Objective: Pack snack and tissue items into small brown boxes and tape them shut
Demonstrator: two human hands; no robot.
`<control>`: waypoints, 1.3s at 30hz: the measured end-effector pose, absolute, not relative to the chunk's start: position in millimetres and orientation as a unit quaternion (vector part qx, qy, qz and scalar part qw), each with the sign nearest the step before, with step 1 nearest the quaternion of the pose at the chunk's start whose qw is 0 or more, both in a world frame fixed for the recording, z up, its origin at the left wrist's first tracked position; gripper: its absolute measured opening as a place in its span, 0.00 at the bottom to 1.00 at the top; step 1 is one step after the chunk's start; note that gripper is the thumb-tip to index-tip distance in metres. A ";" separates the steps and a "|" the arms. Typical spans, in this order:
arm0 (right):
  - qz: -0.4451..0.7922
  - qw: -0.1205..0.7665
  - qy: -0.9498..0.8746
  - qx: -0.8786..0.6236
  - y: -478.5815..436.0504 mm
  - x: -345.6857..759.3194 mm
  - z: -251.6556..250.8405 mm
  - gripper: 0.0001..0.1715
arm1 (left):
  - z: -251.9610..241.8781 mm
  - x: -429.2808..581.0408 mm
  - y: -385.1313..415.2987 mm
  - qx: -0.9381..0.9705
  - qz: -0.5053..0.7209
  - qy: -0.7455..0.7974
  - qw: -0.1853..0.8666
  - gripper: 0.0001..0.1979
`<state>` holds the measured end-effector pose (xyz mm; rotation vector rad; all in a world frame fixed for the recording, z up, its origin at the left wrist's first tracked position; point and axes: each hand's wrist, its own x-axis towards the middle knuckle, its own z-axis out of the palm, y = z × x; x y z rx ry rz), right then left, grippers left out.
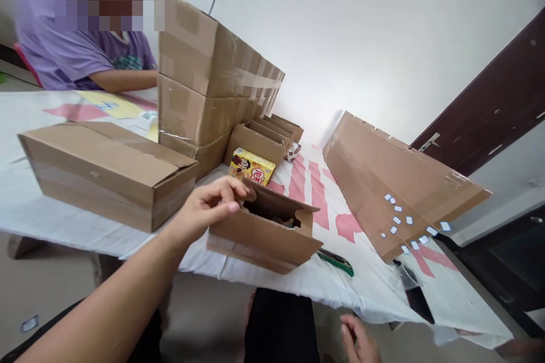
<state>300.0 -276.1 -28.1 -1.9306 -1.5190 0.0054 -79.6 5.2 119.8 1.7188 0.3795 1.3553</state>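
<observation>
My left hand (215, 204) is at the left end of an open cardboard box (264, 241), its fingers curled over the box's upper edge. The box stands at the table's front edge with flaps raised; what lies inside is mostly in shadow. My right hand (361, 341) is low beside the table's front edge, empty, its fingers loosely bent and apart. To the right of the box lies a green utility knife (336, 261). Just behind the box is a yellow printed snack box (252, 167).
A closed carton (93, 150) lies on the left, beside stacked taped cartons (187, 68). More open boxes (272, 130) line up behind. A cardboard sheet (395, 181) bearing small stickers leans at right, near a clear plastic cup (406, 277). Another person (76, 39) sits across the table.
</observation>
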 end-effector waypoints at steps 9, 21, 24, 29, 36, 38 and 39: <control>-0.052 0.405 -0.728 -0.551 -185.7 260.9 165.8 0.17 | 153.2 -67.1 -47.6 0.920 0.269 0.148 0.244 0.19; 0.101 -0.077 -0.873 -0.471 -112.4 184.2 239.4 0.38 | 149.8 -59.9 -67.7 0.940 0.303 0.116 0.104 0.10; 0.008 -0.108 -0.854 -0.508 -119.8 192.0 240.6 0.34 | 149.9 -62.1 -64.7 0.933 0.325 0.135 0.072 0.15; -0.015 -0.163 -0.831 -0.532 -140.4 190.8 241.9 0.40 | 154.7 -72.8 -62.1 0.910 0.379 0.162 0.053 0.12; 0.069 -0.203 -0.850 -0.482 -160.5 162.6 240.5 0.35 | 155.3 -81.5 -79.2 0.922 0.358 0.143 0.028 0.11; 0.070 -0.180 -0.843 -0.502 -156.2 156.3 241.6 0.27 | 151.0 -75.5 -85.0 0.920 0.370 0.129 -0.001 0.10; 0.057 -0.173 -0.834 -0.521 -152.4 154.1 240.9 0.23 | 148.7 -71.7 -87.5 0.919 0.375 0.121 -0.013 0.10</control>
